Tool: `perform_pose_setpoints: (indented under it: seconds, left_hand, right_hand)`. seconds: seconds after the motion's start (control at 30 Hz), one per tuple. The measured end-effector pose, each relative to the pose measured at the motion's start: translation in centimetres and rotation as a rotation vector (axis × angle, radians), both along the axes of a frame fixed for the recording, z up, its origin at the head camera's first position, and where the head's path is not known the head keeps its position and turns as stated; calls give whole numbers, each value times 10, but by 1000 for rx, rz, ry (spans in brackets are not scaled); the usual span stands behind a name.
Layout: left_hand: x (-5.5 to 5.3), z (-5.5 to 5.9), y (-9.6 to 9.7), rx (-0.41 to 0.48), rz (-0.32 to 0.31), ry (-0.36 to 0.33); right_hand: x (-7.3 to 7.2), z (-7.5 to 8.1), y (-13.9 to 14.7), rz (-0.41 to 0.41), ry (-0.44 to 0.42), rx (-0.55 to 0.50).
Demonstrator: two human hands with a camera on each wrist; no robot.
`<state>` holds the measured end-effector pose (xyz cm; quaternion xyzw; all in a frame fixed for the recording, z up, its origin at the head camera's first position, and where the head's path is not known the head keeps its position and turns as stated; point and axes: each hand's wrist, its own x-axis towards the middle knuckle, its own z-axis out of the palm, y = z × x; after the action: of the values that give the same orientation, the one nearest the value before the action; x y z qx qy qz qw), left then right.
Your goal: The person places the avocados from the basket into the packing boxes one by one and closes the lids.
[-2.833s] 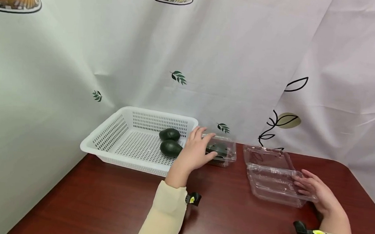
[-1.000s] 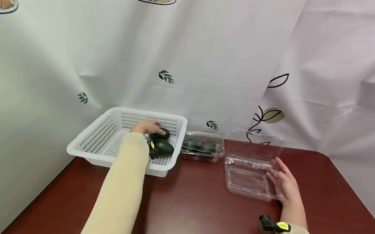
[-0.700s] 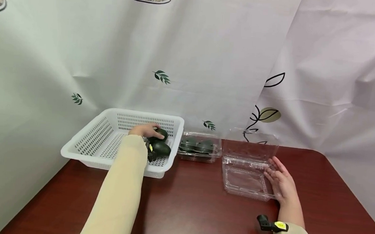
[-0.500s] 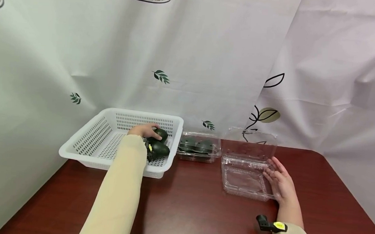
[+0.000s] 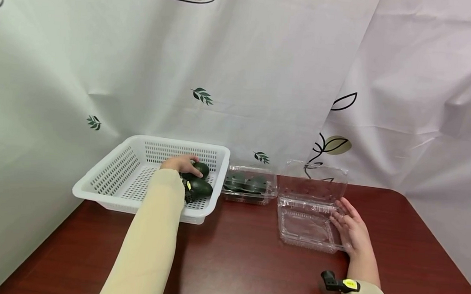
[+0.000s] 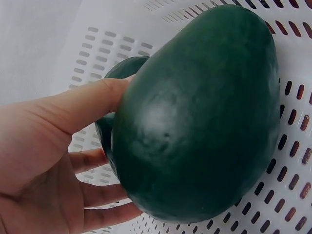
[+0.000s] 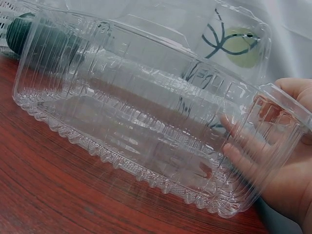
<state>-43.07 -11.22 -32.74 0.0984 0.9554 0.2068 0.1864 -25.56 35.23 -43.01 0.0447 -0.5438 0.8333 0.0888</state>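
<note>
In the white basket [image 5: 104, 198], my left hand [image 5: 178, 163] holds the rear of two dark green avocados [image 5: 201, 168]. The left wrist view shows the thumb and fingers around this avocado [image 6: 104, 131], which is mostly hidden by the nearer avocado [image 6: 200, 117]. The nearer one lies just in front of the hand. My right hand [image 5: 354, 230] rests against the right end of a clear plastic clamshell box [image 5: 309, 229], whose lid stands raised behind it. Through the plastic in the right wrist view, its extended fingers show beside the end wall.
A second clamshell box [image 5: 251, 187], lid down, stands between the basket and the raised-lid box, with dark green avocados inside. All stand on a reddish-brown table [image 5: 243, 266]. A white printed curtain [image 5: 274, 67] hangs close behind.
My left hand has gone from the filled box into the basket and taken hold of the rear avocado. The clamshell box by my right hand, tilted earlier, now sits flat with its lid up.
</note>
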Motion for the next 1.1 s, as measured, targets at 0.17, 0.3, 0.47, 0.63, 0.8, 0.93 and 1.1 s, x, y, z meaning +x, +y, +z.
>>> perform_pose_setpoints:
  seconds: [0.17,0.3,0.47,0.63,0.8,0.93,1.1]
  left_hand:
    - [-1,0,-1,4,-1,7]
    - [0,-1,-2,28,-4,21]
    - [1,-2,-3,41,-2,34]
    - [2,-2,-2,54,8,40]
    - [5,0,-2,100,47,72]
    - [8,5,-3,128,61,107]
    - [8,17,-3,137,55,167]
  right_hand:
    - [-1,0,0,-2,2,-11]
    - [-1,-1,0,-4,6,-9]
    - [-2,-2,-1,-5,9,-11]
    - [-1,-3,-1,-4,16,-10]
    - [-1,-4,-2,1,-1,18]
    - [-1,-3,-1,-1,-2,24]
    - [-1,-2,2,-2,8,6]
